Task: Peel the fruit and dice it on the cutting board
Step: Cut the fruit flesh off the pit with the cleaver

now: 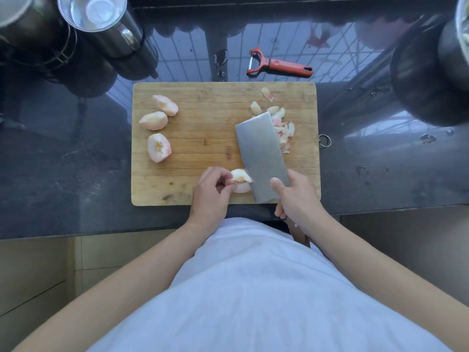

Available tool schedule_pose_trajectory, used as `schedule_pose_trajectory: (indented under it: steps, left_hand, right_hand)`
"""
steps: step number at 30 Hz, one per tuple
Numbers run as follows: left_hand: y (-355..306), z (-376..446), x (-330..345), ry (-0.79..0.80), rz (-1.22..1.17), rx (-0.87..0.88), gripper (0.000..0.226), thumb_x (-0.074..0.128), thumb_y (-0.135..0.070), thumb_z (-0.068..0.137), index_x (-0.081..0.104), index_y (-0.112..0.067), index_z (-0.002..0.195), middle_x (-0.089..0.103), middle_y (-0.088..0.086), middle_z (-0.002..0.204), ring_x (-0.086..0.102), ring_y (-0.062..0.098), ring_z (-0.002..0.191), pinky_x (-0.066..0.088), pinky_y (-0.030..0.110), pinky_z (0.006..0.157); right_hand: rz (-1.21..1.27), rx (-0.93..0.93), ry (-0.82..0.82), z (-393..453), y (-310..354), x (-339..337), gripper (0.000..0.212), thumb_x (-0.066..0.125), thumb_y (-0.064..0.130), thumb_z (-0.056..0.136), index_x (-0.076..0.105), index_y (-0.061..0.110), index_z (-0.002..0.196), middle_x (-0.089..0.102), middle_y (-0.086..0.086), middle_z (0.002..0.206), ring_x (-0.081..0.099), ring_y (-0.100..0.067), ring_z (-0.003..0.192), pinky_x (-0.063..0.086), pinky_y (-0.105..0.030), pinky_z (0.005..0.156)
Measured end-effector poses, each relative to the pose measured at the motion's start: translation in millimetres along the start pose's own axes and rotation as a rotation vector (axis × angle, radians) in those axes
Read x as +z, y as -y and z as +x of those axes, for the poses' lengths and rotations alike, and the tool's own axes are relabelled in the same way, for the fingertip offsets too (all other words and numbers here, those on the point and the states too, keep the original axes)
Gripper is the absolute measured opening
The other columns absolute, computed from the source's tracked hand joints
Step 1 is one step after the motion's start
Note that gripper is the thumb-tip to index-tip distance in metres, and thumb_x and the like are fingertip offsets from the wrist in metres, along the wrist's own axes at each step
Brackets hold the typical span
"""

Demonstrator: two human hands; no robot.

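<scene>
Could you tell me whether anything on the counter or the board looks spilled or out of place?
Only small things: a few water drops lie on the dark counter left of the red peeler, and peel scraps lie scattered behind the cleaver on the cutting board.

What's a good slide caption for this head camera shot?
Left hand steadies a peeled wedge while the right hand slices with a cleaver on the cutting board.

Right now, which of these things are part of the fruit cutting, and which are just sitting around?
In use:
cutting board
cleaver, gripped by the right hand
fruit piece, held by the left hand
three peeled wedges
cut bits

Lying about:
red peeler
steel cups
dark pot
</scene>
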State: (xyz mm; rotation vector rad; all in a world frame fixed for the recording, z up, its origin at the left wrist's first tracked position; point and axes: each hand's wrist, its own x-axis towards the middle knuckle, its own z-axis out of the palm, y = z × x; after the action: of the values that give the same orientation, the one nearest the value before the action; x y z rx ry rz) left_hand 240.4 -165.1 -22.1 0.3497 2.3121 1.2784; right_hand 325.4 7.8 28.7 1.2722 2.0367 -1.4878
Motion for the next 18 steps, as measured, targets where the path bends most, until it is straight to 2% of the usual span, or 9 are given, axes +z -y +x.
schedule_pose_trajectory:
  steps: [4, 10, 12, 15, 18]
  left_hand:
    - [7.3, 0.0, -0.5, 0.009, 0.062, 0.106, 0.019, 0.070, 0.008, 0.086, 0.064, -0.010, 0.087, 0.062, -0.004, 0.092, 0.058, 0.012, 0.089, 0.052, 0.031, 0.077]
    - [10.2, 8.7, -6.4, 0.058, 0.135, 0.231, 0.022, 0.068, 0.014, 0.083, 0.067, -0.007, 0.089, 0.065, 0.000, 0.095, 0.060, 0.015, 0.089, 0.054, 0.036, 0.077]
    - [8.6, 8.6, -6.2, 0.053, 0.099, 0.168, 0.022, 0.069, 0.013, 0.084, 0.068, -0.008, 0.092, 0.068, 0.000, 0.095, 0.064, 0.013, 0.090, 0.056, 0.029, 0.080]
    - [-1.4, 3.6, -0.6, -0.032, -0.021, -0.031, 0.024, 0.073, 0.005, 0.086, 0.068, -0.015, 0.098, 0.071, -0.006, 0.092, 0.066, 0.007, 0.085, 0.050, 0.014, 0.077]
    - [-9.9, -0.1, 8.5, -0.113, -0.015, -0.122, 0.023, 0.072, -0.001, 0.086, 0.065, -0.023, 0.089, 0.068, -0.008, 0.087, 0.059, 0.007, 0.078, 0.045, 0.015, 0.071]
  right_hand:
    - [-0.007, -0.052, 0.011, -0.3, -7.6, -0.7, 0.015, 0.048, 0.020, 0.104, 0.061, 0.016, 0.110, 0.058, -0.004, 0.062, 0.055, -0.016, 0.038, 0.044, -0.026, 0.044]
    - [-0.082, -0.144, 0.050, 9.3, -6.7, -6.8, 0.016, 0.048, 0.021, 0.103, 0.061, 0.015, 0.111, 0.060, -0.001, 0.066, 0.059, -0.020, 0.042, 0.050, -0.033, 0.050]
    - [-0.100, -0.168, 0.060, 8.5, -8.5, -9.0, 0.017, 0.048, 0.020, 0.103, 0.061, 0.012, 0.111, 0.060, -0.002, 0.065, 0.059, -0.021, 0.042, 0.051, -0.034, 0.049]
    - [-0.086, -0.163, 0.027, 3.2, -14.8, -8.9, 0.015, 0.049, 0.018, 0.103, 0.061, 0.011, 0.107, 0.059, -0.003, 0.058, 0.058, -0.019, 0.041, 0.053, -0.038, 0.053]
    - [-0.036, -0.144, -0.016, 0.0, -20.0, -3.2, 0.014, 0.050, 0.020, 0.103, 0.062, 0.014, 0.106, 0.059, -0.007, 0.056, 0.059, -0.018, 0.042, 0.052, -0.038, 0.053]
